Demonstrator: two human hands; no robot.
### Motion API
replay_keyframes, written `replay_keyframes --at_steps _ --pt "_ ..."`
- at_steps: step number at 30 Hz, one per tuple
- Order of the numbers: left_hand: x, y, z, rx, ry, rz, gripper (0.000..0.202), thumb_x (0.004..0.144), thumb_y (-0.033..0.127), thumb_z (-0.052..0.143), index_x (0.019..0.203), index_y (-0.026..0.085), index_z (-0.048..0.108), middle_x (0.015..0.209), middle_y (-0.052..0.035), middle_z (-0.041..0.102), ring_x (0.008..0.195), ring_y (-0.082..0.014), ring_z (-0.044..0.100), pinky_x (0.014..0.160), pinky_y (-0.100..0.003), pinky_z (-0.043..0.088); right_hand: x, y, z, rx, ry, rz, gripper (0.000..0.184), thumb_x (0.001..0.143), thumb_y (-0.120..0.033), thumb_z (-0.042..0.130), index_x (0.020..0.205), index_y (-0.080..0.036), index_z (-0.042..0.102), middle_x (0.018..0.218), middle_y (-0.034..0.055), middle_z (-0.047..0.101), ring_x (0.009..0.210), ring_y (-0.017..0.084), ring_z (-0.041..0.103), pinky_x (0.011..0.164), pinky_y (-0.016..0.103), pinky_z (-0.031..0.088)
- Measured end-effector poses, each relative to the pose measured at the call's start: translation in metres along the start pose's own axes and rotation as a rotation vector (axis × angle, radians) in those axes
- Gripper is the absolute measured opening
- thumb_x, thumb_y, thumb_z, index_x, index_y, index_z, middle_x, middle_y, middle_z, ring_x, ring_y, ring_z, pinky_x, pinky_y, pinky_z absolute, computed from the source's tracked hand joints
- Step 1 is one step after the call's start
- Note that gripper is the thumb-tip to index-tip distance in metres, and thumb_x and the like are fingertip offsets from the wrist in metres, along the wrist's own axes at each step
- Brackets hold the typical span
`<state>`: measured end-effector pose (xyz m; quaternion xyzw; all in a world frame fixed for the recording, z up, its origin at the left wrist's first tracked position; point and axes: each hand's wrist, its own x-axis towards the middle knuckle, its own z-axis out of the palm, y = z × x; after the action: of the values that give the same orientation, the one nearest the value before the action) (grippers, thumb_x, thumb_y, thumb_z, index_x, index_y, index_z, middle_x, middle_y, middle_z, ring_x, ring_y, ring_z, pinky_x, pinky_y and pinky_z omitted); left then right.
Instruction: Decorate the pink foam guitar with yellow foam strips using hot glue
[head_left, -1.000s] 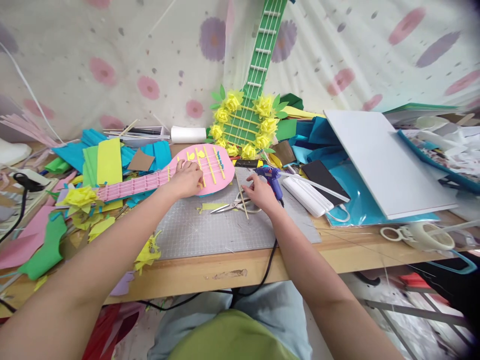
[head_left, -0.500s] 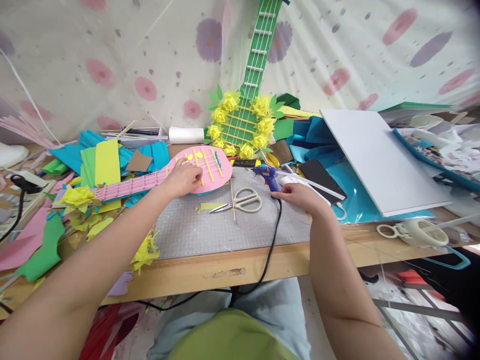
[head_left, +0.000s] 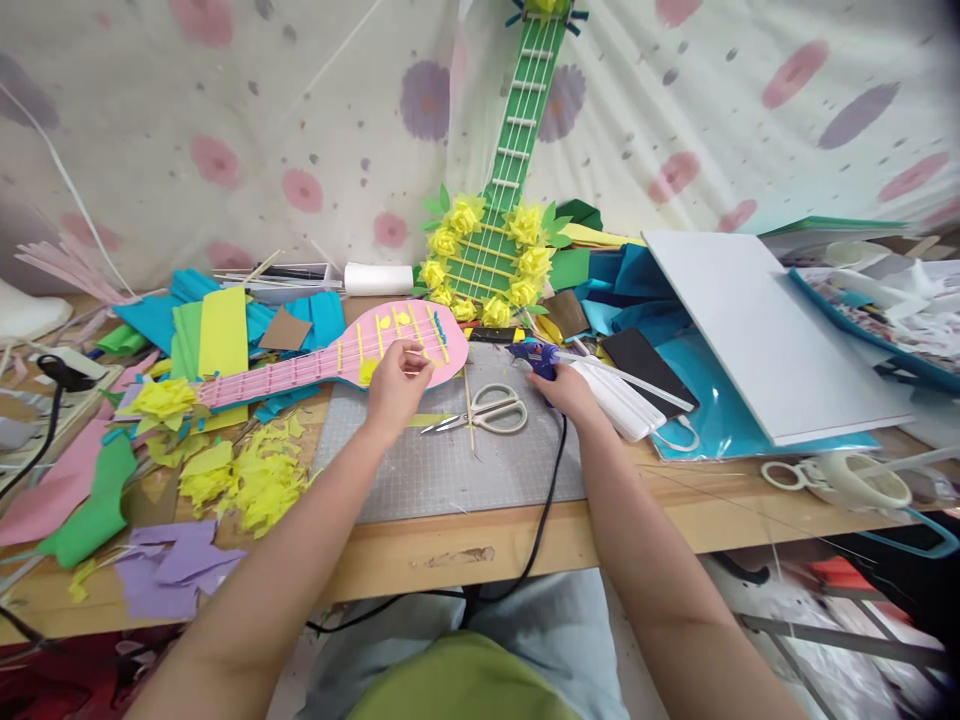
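A pink paper guitar (head_left: 352,355) with yellow strips and thin strings lies on its back at the left. Over the near edge of its body is my left hand (head_left: 397,392), thumb and fingers drawn together in a pinch; whatever they hold, if anything, is too small to make out. My right hand (head_left: 568,392) is wrapped round the handle of a purple hot glue gun (head_left: 534,356), its nozzle pointing left toward the pink guitar. Between the hands, scissors (head_left: 499,408) with pale handles rest on a grey cutting mat (head_left: 450,485), beside a thin stick (head_left: 470,410).
A green paper guitar (head_left: 487,245) with yellow flowers leans upright at the back. Yellow paper scraps (head_left: 259,480) and purple scraps (head_left: 180,565) lie at the left. A white board (head_left: 765,330) lies at the right. The glue gun's black cord (head_left: 551,490) hangs over the table edge.
My left hand has moved right along the pink guitar's body and nearer to me. My right hand has closed more fully round the glue gun's handle, and the gun has turned slightly.
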<state>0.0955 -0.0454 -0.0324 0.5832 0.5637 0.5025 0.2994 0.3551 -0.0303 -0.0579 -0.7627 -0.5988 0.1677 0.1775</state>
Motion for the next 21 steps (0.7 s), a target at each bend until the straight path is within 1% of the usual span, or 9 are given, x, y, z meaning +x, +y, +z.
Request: replay_keyframes --at_steps 2,3,6,8,10,13,16,18,21 --pt "-0.008 -0.002 0.016 -0.071 0.018 -0.01 0.023 0.068 0.021 0.062 0.088 0.022 0.05 0.072 0.0017 0.064 0.072 -0.0139 0.064 0.073 -0.028 0.05 0.001 0.001 0.008 0.105 0.07 0.019 0.038 0.078 -0.045 0.053 0.095 -0.012 0.064 0.093 0.0155 0.068 0.091 0.028 0.063 0.073 0.033 0.045" --pt "-0.011 -0.003 0.024 -0.107 0.024 -0.022 0.023 0.068 0.021 0.063 0.088 0.022 0.05 0.071 0.0017 0.064 0.072 -0.014 0.064 0.073 -0.029 0.05 0.001 0.001 0.011 0.198 0.105 0.022 0.038 0.077 -0.046 0.053 0.095 -0.013 0.063 0.092 0.0138 0.068 0.09 0.027 0.063 0.073 0.033 0.045" --pt "-0.017 -0.009 0.044 -0.188 0.026 -0.051 0.025 0.069 0.024 0.065 0.087 0.022 0.049 0.07 0.0015 0.064 0.07 -0.0145 0.065 0.072 -0.03 0.052 0.001 0.001 0.017 0.609 0.195 0.008 0.043 0.073 -0.05 0.054 0.098 -0.016 0.058 0.088 0.0086 0.066 0.08 0.02 0.063 0.069 0.031 0.048" --pt "-0.018 -0.013 0.051 -0.219 0.016 -0.055 0.025 0.069 0.025 0.066 0.088 0.022 0.05 0.071 0.0012 0.064 0.068 -0.0142 0.064 0.068 -0.03 0.053 -0.001 -0.001 0.018 0.844 0.213 -0.025 0.046 0.069 -0.054 0.056 0.097 -0.017 0.056 0.08 0.0042 0.064 0.069 0.015 0.06 0.064 0.028 0.047" --pt "-0.016 -0.016 0.05 -0.252 0.036 -0.066 0.026 0.068 0.025 0.066 0.088 0.022 0.05 0.072 0.0011 0.064 0.065 -0.0135 0.063 0.062 -0.028 0.054 -0.006 -0.004 0.018 0.959 0.176 -0.072 0.044 0.067 -0.056 0.058 0.09 -0.018 0.055 0.067 -0.0006 0.058 0.057 0.011 0.054 0.058 0.025 0.045" --pt "-0.012 -0.016 0.04 -0.32 0.112 -0.11 0.029 0.065 0.025 0.067 0.087 0.021 0.048 0.071 0.0019 0.062 0.062 -0.0124 0.061 0.053 -0.025 0.054 -0.015 -0.011 0.017 1.002 0.038 -0.148 0.042 0.066 -0.058 0.061 0.079 -0.018 0.056 0.053 -0.0044 0.05 0.047 0.008 0.044 0.049 0.024 0.039" --pt "-0.011 -0.016 0.029 -0.398 0.17 -0.174 0.03 0.063 0.023 0.065 0.086 0.021 0.045 0.069 0.0029 0.059 0.064 -0.0123 0.062 0.051 -0.023 0.054 -0.026 -0.021 0.019 0.924 -0.081 -0.19 0.044 0.064 -0.06 0.063 0.073 -0.017 0.057 0.049 -0.0045 0.048 0.045 0.009 0.043 0.047 0.024 0.036" --pt "-0.011 -0.018 0.026 -0.44 0.19 -0.21 0.031 0.063 0.022 0.065 0.086 0.021 0.044 0.069 0.0032 0.059 0.067 -0.0133 0.064 0.05 -0.023 0.055 -0.032 -0.027 0.021 0.859 -0.121 -0.206 0.046 0.063 -0.062 0.063 0.071 -0.018 0.057 0.048 -0.0044 0.049 0.045 0.009 0.043 0.047 0.024 0.036" --pt "-0.012 -0.021 0.026 -0.47 0.205 -0.23 0.033 0.062 0.022 0.066 0.088 0.02 0.044 0.069 0.0028 0.059 0.069 -0.0151 0.065 0.05 -0.024 0.055 -0.038 -0.034 0.024 0.807 -0.152 -0.237 0.046 0.062 -0.064 0.064 0.072 -0.019 0.057 0.046 -0.0051 0.047 0.044 0.009 0.041 0.046 0.025 0.034"
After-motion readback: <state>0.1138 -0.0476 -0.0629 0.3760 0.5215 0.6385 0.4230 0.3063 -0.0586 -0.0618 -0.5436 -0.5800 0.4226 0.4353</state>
